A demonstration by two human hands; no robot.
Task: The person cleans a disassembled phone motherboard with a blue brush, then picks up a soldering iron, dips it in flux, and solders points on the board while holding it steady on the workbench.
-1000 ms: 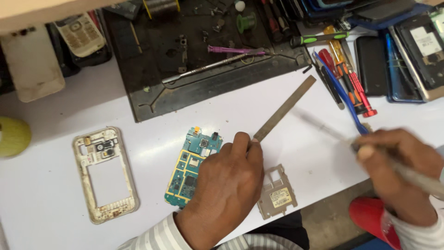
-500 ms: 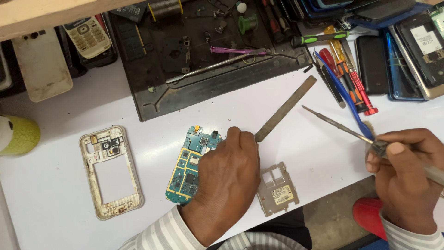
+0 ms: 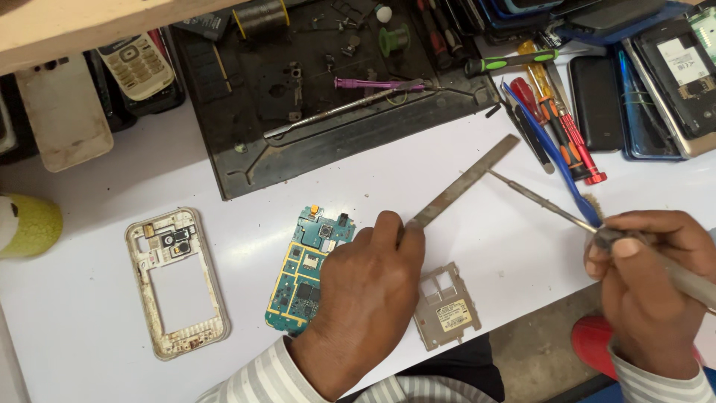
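Observation:
My left hand [image 3: 365,298] lies curled over the right side of a blue-green phone circuit board [image 3: 298,276] and holds it down on the white table. Its index finger touches the lower end of a flat grey metal strip [image 3: 466,179] that slants up to the right. My right hand [image 3: 645,287] grips a thin metal pick tool [image 3: 537,198]. The tool's tip points up-left and ends just beside the strip. A small silver shield plate [image 3: 446,306] lies between my hands.
A white phone frame [image 3: 175,280] lies left of the board. Behind is a black work mat [image 3: 313,142] with small parts and tweezers. Screwdrivers [image 3: 567,134] and stacked phones [image 3: 671,75] sit at the right; a keypad phone [image 3: 138,63] and a yellow-green object [image 3: 30,224] at the left.
My right hand has steadied and brought the thin tool round so its tip points toward the metal strip. My left hand has stayed on the circuit board.

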